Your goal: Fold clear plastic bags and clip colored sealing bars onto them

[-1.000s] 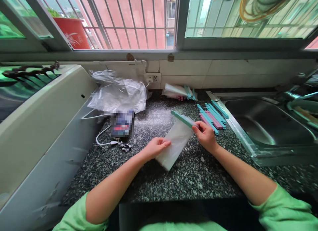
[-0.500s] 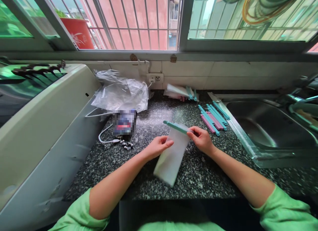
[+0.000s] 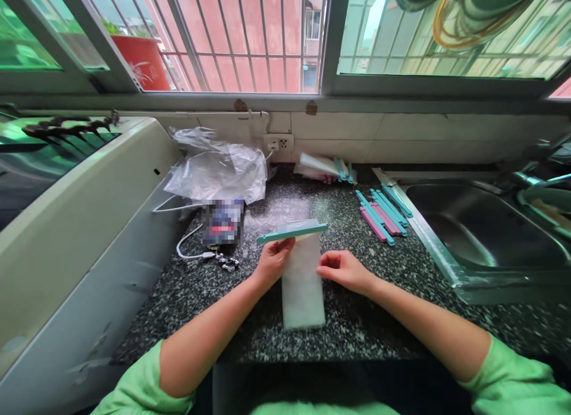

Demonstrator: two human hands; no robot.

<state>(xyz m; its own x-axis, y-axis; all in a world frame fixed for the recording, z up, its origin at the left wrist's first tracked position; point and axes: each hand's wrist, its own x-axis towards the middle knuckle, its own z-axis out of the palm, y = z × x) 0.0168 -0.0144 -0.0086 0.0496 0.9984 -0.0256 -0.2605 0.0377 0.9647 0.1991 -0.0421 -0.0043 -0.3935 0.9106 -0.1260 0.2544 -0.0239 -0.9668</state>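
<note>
A translucent plastic bag hangs in front of me above the counter, its lower end toward me. Across its top runs a teal sealing clip, with a strip of bag showing beyond it. My left hand is closed on the bag's upper left, thumb just under the clip. At the bag's right edge, my right hand has thumb and index finger pinched together on the film; its other fingers are curled. Several loose teal clips and pink clips lie to the right.
The dark speckled counter runs beneath my hands. A steel sink is at right. On the left are a crumpled clear bag, a blurred-out phone-like item, a white cable and a stove. Clipped bags lie by the wall.
The clip's tilt has reversed, and its right end has moved left. The bag now hangs straighter. My right hand has gone from the clip's end down to the bag's edge; my left is nearer the clip.
</note>
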